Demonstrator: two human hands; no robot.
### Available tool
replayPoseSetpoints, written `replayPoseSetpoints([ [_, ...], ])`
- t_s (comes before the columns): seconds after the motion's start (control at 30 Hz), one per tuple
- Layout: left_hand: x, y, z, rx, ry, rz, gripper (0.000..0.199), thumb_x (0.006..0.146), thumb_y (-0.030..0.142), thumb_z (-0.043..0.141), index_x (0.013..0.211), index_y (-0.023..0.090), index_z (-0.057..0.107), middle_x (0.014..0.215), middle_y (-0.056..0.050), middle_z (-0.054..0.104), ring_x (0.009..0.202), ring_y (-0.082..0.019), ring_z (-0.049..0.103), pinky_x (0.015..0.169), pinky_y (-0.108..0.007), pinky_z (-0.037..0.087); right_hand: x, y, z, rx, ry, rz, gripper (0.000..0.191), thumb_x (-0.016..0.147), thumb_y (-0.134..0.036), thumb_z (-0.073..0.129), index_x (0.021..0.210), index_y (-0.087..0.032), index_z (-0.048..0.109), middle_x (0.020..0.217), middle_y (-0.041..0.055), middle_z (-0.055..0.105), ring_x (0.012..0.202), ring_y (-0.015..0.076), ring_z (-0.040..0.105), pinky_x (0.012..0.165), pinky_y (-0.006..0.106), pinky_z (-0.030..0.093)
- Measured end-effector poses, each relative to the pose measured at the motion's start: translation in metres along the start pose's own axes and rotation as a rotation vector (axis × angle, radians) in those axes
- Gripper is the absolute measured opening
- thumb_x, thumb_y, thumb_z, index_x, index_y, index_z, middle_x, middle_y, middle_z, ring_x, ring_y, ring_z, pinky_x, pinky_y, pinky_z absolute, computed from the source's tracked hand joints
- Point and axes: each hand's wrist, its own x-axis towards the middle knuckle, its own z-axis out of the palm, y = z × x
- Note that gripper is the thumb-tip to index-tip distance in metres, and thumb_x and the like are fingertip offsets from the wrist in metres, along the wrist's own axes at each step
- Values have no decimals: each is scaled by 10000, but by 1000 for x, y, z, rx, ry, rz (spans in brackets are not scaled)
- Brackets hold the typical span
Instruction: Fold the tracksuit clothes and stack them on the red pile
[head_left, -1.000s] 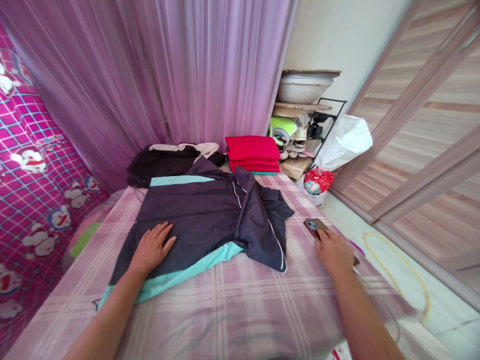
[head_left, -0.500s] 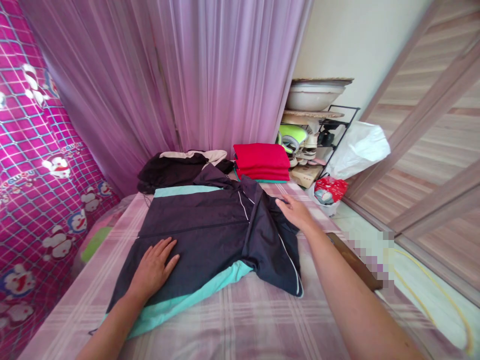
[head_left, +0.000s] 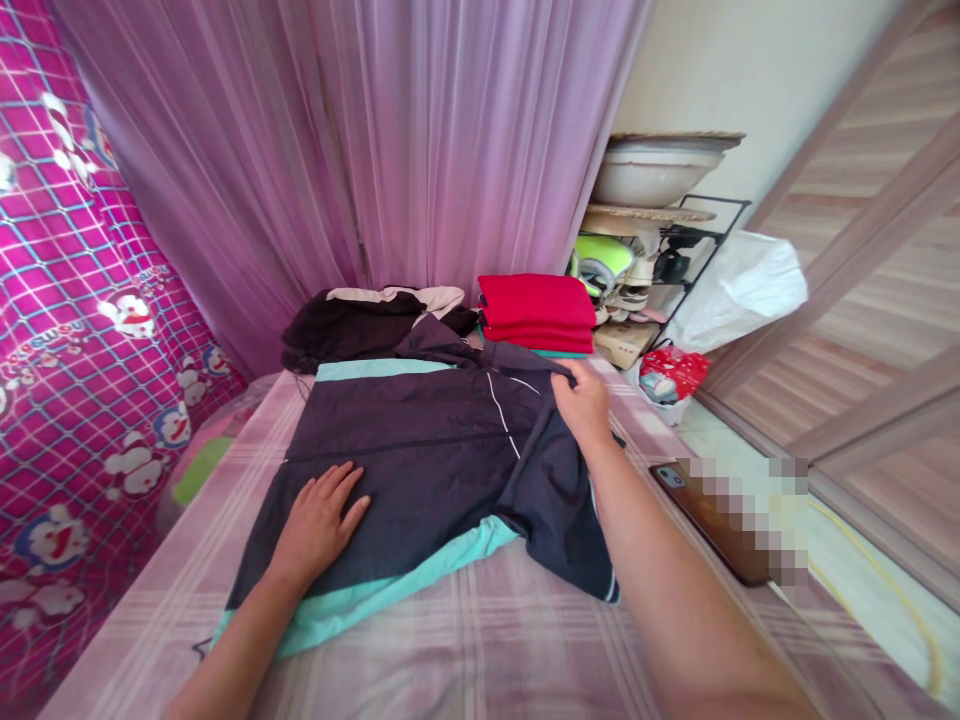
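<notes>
A dark navy jacket (head_left: 405, 440) with teal side panels and thin white piping lies spread on the plaid bed cover (head_left: 480, 640), its collar end to the right. My left hand (head_left: 319, 520) rests flat on the jacket's lower part, fingers apart. At the collar and shoulder end, my right hand (head_left: 583, 400) pinches the dark fabric between thumb and fingers. One sleeve hangs folded towards the near side, below my right hand.
Behind the jacket are a dark garment heap (head_left: 345, 325) and a folded red stack (head_left: 536, 312). A phone (head_left: 712, 525) lies at the bed's right edge. Beyond stand a shoe rack (head_left: 720, 235) and a white bag (head_left: 750, 285). A purple curtain (head_left: 450, 140) hangs behind.
My right hand has closed on the jacket's shoulder fabric and pulled it a little; the fabric there has shifted. My left hand stays flat on the jacket. The view has turned slightly.
</notes>
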Motion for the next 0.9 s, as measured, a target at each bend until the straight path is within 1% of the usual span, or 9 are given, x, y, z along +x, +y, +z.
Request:
replayPoseSetpoints([
  [0.03,0,0,0,-5,2,0,584,958,553,342,1368,210,577,1448,-109,555,1354,-300,488,1133,-526,370,-5,4,-4,8,9,-15,411,857,-310,448,1161,-191,699,1125,83,731,1014,256,642,894,341,487],
  [0.1,1,1,0,-11,6,0,587,957,553,338,1363,206,581,1446,-113,556,1351,-302,489,1128,-527,373,-12,9,-13,-24,-90,-10,361,827,-305,490,1094,-207,712,1071,62,742,939,239,647,853,332,494],
  [0.27,2,2,0,-21,10,-3,590,953,549,341,1362,200,584,1439,-116,563,1347,-305,493,1126,-526,372,-20,9,-32,-68,-647,-74,215,786,-273,551,863,-211,742,890,21,759,840,203,662,766,272,487],
  [0.37,3,3,-2,-30,10,-2,586,952,539,351,1358,189,589,1434,-122,566,1343,-308,499,1124,-525,377,-25,8,-37,5,-879,-77,231,802,-336,561,840,-198,743,853,2,755,811,191,662,732,258,491],
  [0.5,4,6,-5,-21,-4,-9,577,955,512,361,1375,178,573,1443,-123,557,1353,-309,489,1129,-528,373,-42,13,-28,0,-1160,44,256,744,-387,661,861,-179,754,788,-7,741,723,163,642,663,236,488],
  [0.57,5,6,-6,-13,-9,-14,572,953,504,369,1377,177,569,1445,-121,556,1356,-312,486,1129,-531,373,-53,16,-20,-25,-1236,98,290,726,-417,693,863,-169,754,771,-4,733,701,155,635,625,225,476],
  [0.67,6,7,-7,-16,-6,-17,562,947,499,385,1371,183,575,1442,-117,560,1359,-309,483,1131,-525,375,-67,17,-14,-84,-1250,106,374,711,-509,727,844,-160,749,771,3,726,710,156,641,605,219,463],
  [0.77,6,8,-8,-22,-16,-21,559,946,491,386,1374,183,570,1450,-118,552,1366,-305,476,1134,-522,371,-72,14,-20,-122,-1296,97,489,669,-627,751,800,-156,739,777,18,729,721,164,652,596,220,464],
  [0.9,5,10,-11,-26,-13,-31,566,938,503,378,1357,184,584,1443,-122,558,1355,-307,488,1130,-521,373,-61,15,-36,-40,-1427,216,611,660,-738,711,869,-165,740,830,49,749,692,168,671,565,227,488],
])
